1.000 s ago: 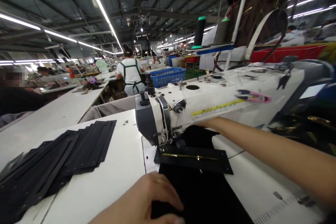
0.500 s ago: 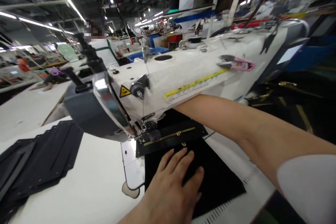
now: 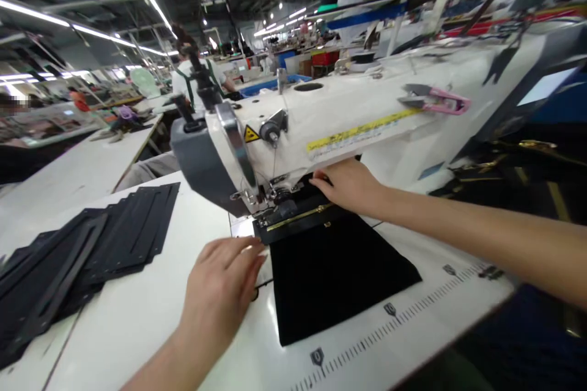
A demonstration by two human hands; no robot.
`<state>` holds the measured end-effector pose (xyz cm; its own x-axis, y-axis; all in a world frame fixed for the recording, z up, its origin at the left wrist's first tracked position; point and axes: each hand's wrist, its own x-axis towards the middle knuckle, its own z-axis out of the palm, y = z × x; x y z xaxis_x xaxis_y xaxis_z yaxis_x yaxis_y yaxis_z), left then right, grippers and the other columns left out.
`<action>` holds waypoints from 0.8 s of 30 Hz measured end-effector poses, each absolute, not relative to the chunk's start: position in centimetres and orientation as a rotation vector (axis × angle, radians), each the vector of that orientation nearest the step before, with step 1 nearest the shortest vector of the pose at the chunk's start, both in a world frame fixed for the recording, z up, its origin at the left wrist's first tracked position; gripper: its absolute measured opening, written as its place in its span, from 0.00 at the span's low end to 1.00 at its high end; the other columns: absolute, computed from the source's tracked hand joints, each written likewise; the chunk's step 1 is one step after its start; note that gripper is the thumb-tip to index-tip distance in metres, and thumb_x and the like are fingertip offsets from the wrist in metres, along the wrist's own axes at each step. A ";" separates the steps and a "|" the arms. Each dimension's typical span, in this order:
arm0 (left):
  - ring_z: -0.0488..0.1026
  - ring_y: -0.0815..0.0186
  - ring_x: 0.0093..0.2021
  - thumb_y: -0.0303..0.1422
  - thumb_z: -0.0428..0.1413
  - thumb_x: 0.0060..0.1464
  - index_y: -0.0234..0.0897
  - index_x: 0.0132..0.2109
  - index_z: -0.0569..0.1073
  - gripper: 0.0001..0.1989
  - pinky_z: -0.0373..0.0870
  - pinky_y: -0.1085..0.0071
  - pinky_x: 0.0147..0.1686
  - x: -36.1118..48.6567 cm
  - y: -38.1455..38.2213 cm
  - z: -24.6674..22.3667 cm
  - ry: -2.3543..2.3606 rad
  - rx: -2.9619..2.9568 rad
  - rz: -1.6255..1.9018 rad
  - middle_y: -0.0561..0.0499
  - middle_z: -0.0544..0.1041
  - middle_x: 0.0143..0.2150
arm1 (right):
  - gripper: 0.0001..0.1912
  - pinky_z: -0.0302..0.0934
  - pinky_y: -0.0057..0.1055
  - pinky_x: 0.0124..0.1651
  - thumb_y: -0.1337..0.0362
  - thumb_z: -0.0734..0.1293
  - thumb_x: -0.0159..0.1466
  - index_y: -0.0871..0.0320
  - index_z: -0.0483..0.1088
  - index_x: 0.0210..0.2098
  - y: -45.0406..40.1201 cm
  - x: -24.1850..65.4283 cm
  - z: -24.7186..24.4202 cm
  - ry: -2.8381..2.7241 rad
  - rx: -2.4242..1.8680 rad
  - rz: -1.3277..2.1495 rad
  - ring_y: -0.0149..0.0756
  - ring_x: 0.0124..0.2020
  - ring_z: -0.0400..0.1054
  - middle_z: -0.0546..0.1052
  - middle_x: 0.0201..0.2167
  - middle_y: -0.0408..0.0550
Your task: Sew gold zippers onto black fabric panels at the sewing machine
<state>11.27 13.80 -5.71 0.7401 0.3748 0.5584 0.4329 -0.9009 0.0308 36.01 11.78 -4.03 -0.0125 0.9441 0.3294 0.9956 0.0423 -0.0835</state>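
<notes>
A black fabric piece lies flat under the head of a white sewing machine. Across its far end runs a black strip with a gold zipper, close to the presser foot and needle area. My left hand is at the strip's left corner, its fingers bent and closed on the edge there. Beneath the machine arm, my right hand has thumb and fingers pinched together at the black fabric behind the zipper. A small gold zipper pull shows beside the strip.
Stacked black panels spread over the white table at the left. Pink-handled thread snips rest on the machine arm. A printed ruler scale runs along the front edge. A person works behind the machine.
My left hand has moved left, off the black fabric to the strip's left corner. My right hand, earlier hidden behind the machine arm, has come into sight. The view has shifted.
</notes>
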 end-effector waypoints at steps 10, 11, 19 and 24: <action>0.73 0.62 0.30 0.26 0.49 0.55 0.35 0.33 0.73 0.08 0.67 0.62 0.38 11.5 16.2 -5.8 -0.936 -2.887 -0.736 0.51 0.78 0.29 | 0.09 0.58 0.36 0.37 0.67 0.62 0.62 0.64 0.68 0.41 8.0 28.2 -6.3 -2.278 -1.628 -0.145 0.42 0.36 0.66 0.73 0.35 0.53; 0.73 0.62 0.30 0.26 0.50 0.54 0.36 0.32 0.73 0.07 0.67 0.63 0.36 11.5 16.2 -5.6 -0.947 -2.880 -0.751 0.52 0.77 0.28 | 0.10 0.58 0.35 0.36 0.66 0.62 0.62 0.64 0.68 0.42 8.7 28.0 -6.2 -2.271 -1.642 -0.123 0.42 0.36 0.67 0.73 0.35 0.53; 0.72 0.65 0.36 0.27 0.49 0.56 0.37 0.37 0.72 0.07 0.62 0.63 0.41 11.0 16.0 -6.5 -0.845 -2.952 -0.849 0.51 0.77 0.37 | 0.10 0.58 0.31 0.36 0.68 0.61 0.62 0.60 0.69 0.43 9.8 28.5 -7.5 -2.286 -1.497 -0.061 0.37 0.34 0.69 0.75 0.35 0.48; 0.70 0.62 0.39 0.27 0.49 0.57 0.37 0.39 0.72 0.08 0.61 0.60 0.42 11.3 16.0 -6.5 -0.771 -2.926 -0.706 0.49 0.75 0.38 | 0.08 0.58 0.31 0.33 0.68 0.61 0.62 0.60 0.70 0.40 9.8 28.7 -7.6 -2.297 -1.453 -0.104 0.36 0.30 0.68 0.76 0.33 0.46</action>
